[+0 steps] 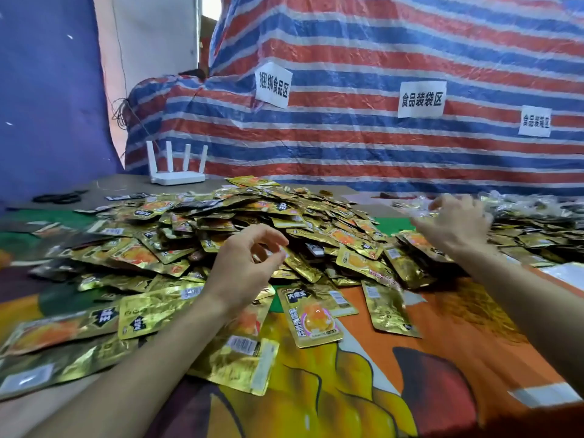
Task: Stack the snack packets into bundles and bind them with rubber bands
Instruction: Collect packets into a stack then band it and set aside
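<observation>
So the big pile of gold snack packets (221, 222) is sitting in the middle of the desk (442, 358), spilling toward the near edge over a colourful printed cloth. A few loose ones are lying apart at the front, like the face-up packet (311, 314) just ahead of the pile.

The left hand (249, 263) is hovering over the near side of the pile, fingers loosely curled, thumb and forefinger almost meeting. Honestly can't tell if it's pinching anything. The right hand (455, 226) is reaching out over the right edge of the pile, blurry, fingers spread and not gripping anything I can see. Beyond it a second heap (537, 216) of packets is lying.

At the back, a white router (177, 172) is standing by a striped tarp (379, 42) with paper labels (422, 99) stuck on it.
</observation>
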### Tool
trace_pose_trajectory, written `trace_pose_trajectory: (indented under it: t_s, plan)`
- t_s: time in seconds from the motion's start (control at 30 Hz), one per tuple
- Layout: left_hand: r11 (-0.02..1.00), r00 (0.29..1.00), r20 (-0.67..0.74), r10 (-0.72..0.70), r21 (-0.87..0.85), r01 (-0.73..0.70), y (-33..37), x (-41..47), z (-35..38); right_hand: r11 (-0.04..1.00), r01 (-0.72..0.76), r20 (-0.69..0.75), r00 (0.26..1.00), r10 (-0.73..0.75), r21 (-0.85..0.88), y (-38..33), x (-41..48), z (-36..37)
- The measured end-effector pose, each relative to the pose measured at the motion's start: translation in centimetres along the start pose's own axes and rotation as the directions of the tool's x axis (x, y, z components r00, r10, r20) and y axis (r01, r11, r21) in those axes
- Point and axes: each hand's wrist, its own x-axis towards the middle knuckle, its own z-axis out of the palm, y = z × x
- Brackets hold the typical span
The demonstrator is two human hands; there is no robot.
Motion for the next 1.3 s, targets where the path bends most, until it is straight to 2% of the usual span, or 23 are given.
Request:
trace_pose_trajectory:
  t_s: [0.07,0.2,0.3,0.43,0.53,0.63,0.83,0.97,1.2,1.3]
  plan:
    - [0.999,1.000,-0.011,0.008,0.052,-0.007,-0.2,0.0,-0.3,0.992,0.116,-0.006,0.993,-0.116,0.044,-2.2,-1.2,-0.4]
    - [0.992,0.997,-0.072,-0.010,0.122,0.019,-0.8,0.4,-0.8,0.963,0.160,0.048,0.983,-0.174,0.217,-5.2,-3.8,-0.8]
    - [0.949,0.989,-0.149,-0.026,0.308,0.071,-1.8,0.8,-1.2,0.883,0.183,0.234,0.923,-0.305,0.431,-7.5,-5.9,-0.1]
    - [0.795,0.971,-0.204,-0.125,0.565,0.221,-3.2,1.5,-2.3,0.900,0.245,0.432,0.811,-0.394,0.361,-11.1,-7.5,1.9]
    - [0.729,0.963,-0.194,-0.189,0.629,0.270,-4.1,1.8,-3.0,0.915,0.250,0.533,0.752,-0.389,0.316,-13.3,-7.6,3.4]
    - [0.694,0.961,-0.200,-0.193,0.665,0.277,-4.9,1.9,-3.2,0.920,0.234,0.585,0.715,-0.383,0.316,-15.4,-8.0,4.9]
    - [0.652,0.967,-0.199,-0.158,0.714,0.254,-5.6,2.1,-3.3,0.946,0.259,0.537,0.779,-0.323,0.193,-18.1,-9.2,6.8]
    - [0.707,0.961,-0.243,-0.130,0.657,0.262,-5.6,2.1,-3.2,0.950,0.264,0.439,0.843,-0.311,0.166,-17.8,-10.5,7.6]
    - [0.766,0.945,-0.296,-0.139,0.573,0.292,-5.7,1.9,-3.1,0.941,0.271,0.553,0.761,-0.339,0.205,-17.3,-10.2,6.5]
    - [0.768,0.952,-0.289,-0.100,0.586,0.258,-5.7,2.0,-3.2,0.937,0.288,0.528,0.774,-0.349,0.198,-17.2,-10.6,6.0]
